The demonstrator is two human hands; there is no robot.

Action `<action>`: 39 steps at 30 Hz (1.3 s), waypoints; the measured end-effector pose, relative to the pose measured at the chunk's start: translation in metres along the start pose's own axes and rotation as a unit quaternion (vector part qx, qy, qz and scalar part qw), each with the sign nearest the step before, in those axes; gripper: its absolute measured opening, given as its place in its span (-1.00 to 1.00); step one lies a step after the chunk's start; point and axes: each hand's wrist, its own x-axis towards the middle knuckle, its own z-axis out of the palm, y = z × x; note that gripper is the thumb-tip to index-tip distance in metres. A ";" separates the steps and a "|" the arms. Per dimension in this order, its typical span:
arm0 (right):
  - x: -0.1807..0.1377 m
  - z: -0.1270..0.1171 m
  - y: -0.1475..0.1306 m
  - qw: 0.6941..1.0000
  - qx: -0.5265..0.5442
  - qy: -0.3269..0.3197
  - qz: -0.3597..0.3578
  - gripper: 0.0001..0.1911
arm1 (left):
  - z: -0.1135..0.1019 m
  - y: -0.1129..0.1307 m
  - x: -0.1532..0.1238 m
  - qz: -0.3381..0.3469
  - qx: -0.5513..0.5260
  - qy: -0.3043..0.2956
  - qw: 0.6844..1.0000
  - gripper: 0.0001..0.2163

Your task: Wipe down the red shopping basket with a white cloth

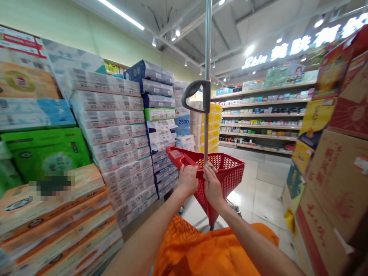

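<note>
A red plastic shopping cart (230, 176) with perforated basket walls stands right in front of me. A metal pole (207, 132) rises from its near rim, with a dark grey loop handle (204, 96) on it. My left hand (188, 179) is closed over the cart's near rim, left of the pole. At the foot of the pole, my right hand (212, 186) presses a crumpled pale cloth (212, 167) against pole and rim. Its fingertips are partly hidden by the hand itself.
Tall stacks of packaged tissue (117, 122) line the left side. Cardboard cartons (339, 176) are piled on the right. Stocked shelves (258, 111) stand at the back, beyond a tiled floor (264, 180).
</note>
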 end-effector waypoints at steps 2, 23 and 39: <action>-0.005 -0.012 -0.008 1.000 0.013 -0.012 -0.024 -0.49 | -0.006 -0.005 0.001 0.030 -0.035 -0.024 0.999 -0.48; 0.062 -0.085 0.001 0.961 -0.208 -0.184 0.010 -0.73 | -0.003 -0.008 0.001 -0.047 0.017 -0.069 0.996 -0.34; 0.055 -0.062 0.001 0.966 -0.234 -0.107 -0.010 -0.56 | 0.006 -0.014 0.007 -0.105 -0.004 -0.060 0.993 -0.35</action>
